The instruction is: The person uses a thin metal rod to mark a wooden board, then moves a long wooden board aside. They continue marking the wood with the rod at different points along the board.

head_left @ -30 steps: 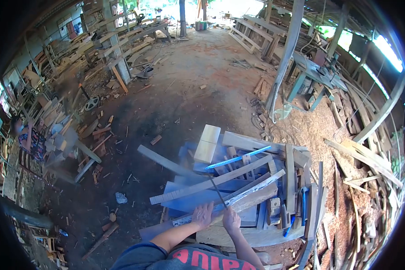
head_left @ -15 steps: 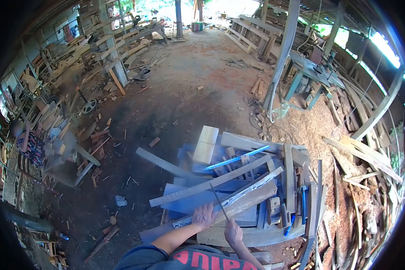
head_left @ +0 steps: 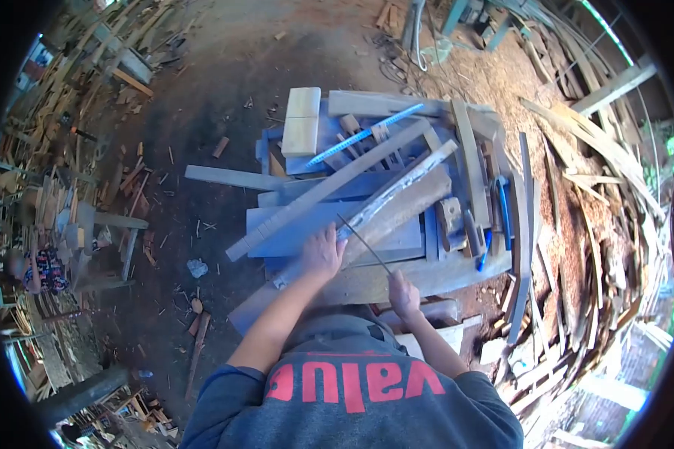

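A worker's left hand (head_left: 323, 253) presses flat, fingers spread, on a long blade (head_left: 397, 187) slanting far-right across the workbench (head_left: 442, 273). The right hand (head_left: 404, 293), nearer, grips a thin file (head_left: 363, 243) angled far-left onto the blade.

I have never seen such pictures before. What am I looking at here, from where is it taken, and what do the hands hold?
There is no machine here. A person wears a camera on the head, so the round picture looks down over their own chest and arms. In front is a workbench piled with planks and offcuts, with a blue ruler near its far end. The left hand presses flat on a long saw blade lying across the planks. The right hand has a closed grip on a thin file, whose tip reaches the blade. Sawdust and scrap wood cover the ground around.
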A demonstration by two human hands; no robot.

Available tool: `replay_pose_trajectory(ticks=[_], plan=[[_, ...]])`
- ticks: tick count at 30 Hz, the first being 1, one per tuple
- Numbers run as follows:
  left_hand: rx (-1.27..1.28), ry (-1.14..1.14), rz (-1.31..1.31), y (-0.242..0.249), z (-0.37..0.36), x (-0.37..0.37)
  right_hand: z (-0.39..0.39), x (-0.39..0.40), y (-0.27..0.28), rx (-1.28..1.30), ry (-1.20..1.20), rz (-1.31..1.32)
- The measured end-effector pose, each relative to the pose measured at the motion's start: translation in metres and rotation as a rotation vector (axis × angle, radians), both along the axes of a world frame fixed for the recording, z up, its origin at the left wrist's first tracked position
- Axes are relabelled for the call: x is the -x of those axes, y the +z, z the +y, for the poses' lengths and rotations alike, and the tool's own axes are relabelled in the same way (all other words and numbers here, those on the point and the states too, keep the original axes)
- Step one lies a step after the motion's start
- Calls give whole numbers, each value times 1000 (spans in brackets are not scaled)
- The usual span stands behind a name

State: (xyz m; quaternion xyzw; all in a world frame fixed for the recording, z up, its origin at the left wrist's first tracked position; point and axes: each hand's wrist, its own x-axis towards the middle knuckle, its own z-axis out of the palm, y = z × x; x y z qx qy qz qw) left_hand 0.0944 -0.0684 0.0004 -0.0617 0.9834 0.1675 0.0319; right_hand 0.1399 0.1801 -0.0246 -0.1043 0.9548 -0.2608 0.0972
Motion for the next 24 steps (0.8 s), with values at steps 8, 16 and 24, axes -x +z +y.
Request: replay_pose_trajectory(ticks=[8,16,24], plan=[[-146,1,55,3,-4,-4,67,-32,13,-19,-176,-45],[-332,-62,228,0,1,0,26,0,32,275,-230,48],[-281,-38,278,-8,-15,5,22,-13,23,265,-196,-38]])
